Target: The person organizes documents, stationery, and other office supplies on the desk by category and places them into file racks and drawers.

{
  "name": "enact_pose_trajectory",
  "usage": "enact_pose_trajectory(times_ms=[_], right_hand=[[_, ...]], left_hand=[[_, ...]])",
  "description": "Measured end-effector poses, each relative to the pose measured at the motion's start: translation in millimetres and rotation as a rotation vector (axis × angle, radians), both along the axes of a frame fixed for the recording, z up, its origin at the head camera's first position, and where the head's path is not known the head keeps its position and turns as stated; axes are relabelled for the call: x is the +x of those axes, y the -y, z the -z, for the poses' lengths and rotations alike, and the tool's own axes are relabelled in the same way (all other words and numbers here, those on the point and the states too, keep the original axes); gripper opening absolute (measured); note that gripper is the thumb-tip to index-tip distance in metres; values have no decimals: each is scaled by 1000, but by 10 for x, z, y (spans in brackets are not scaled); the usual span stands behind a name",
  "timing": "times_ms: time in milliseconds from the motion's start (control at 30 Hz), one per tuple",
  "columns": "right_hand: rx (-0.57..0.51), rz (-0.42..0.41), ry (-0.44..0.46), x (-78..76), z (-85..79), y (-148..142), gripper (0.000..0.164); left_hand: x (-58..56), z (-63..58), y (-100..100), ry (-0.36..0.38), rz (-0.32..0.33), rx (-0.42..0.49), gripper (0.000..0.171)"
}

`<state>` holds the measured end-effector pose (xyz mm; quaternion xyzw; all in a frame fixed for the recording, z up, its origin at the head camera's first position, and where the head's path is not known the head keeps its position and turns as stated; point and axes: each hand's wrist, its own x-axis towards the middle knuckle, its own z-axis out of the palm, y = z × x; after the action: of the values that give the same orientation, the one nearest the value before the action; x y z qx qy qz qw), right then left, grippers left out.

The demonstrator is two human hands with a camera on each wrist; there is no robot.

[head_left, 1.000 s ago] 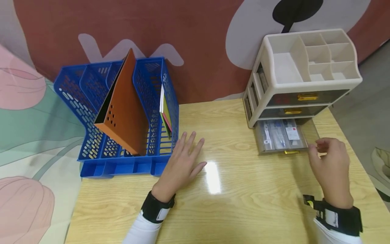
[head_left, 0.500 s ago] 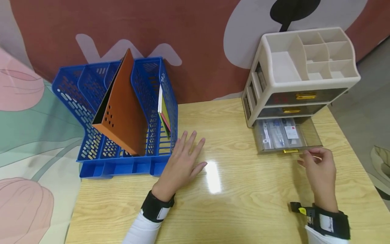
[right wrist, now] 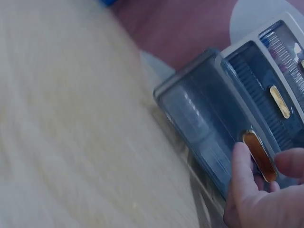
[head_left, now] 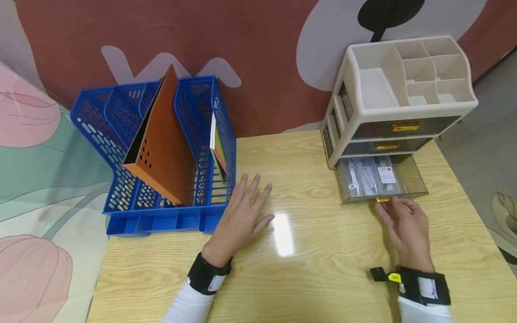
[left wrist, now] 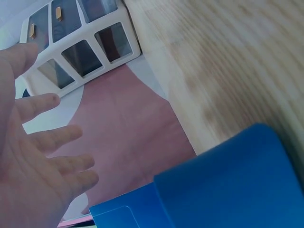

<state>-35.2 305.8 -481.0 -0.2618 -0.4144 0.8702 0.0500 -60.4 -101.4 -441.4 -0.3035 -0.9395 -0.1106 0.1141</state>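
A clear drawer (head_left: 416, 179) stands pulled out at the bottom of a cream desktop organizer (head_left: 363, 107). Inside it lie small bagged items and a white-labelled packet (head_left: 387, 175). My right hand (head_left: 405, 226) is at the drawer's front, fingertips right beside the gold handle (head_left: 382, 200). From the right wrist, that handle (right wrist: 260, 156) shows uncovered between the spread thumb and fingers, which are not curled round it. My left hand (head_left: 238, 220), fingers spread, is beside the right end of a blue file rack (head_left: 165, 220); from the left wrist its palm (left wrist: 28, 166) is bare, holding nothing.
An orange folder (head_left: 169, 148) leans in the rack, and thin coloured notebooks (head_left: 217, 146) stand in its right slot. Two upper drawers (head_left: 408, 128) of the organizer are pushed in. The wooden table (head_left: 307, 278) ends at a right edge; a printed cloth (head_left: 266, 58) hangs behind.
My right hand has moved left, from the drawer's right front corner to its gold handle. The drawer stays pulled out, and my left hand has stayed in place.
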Motion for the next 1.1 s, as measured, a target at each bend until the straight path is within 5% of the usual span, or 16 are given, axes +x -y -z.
enact_pose_trajectory(times_ms=[167,567,867,1100], right_hand=[[-91,26,-21,-51,6,29,15],[-54,-10,49,-273,-56,20,25],[-119,-34,-50,-524,-18,-25,13],[-83,-72,-28,-689,-41,-50,19]], left_hand=[[8,-5,6,12,-2,5,64],[31,8,20,2,0,2,61],[69,23,11,42,-4,-15,62],[94,40,14,39,-3,-29,61]])
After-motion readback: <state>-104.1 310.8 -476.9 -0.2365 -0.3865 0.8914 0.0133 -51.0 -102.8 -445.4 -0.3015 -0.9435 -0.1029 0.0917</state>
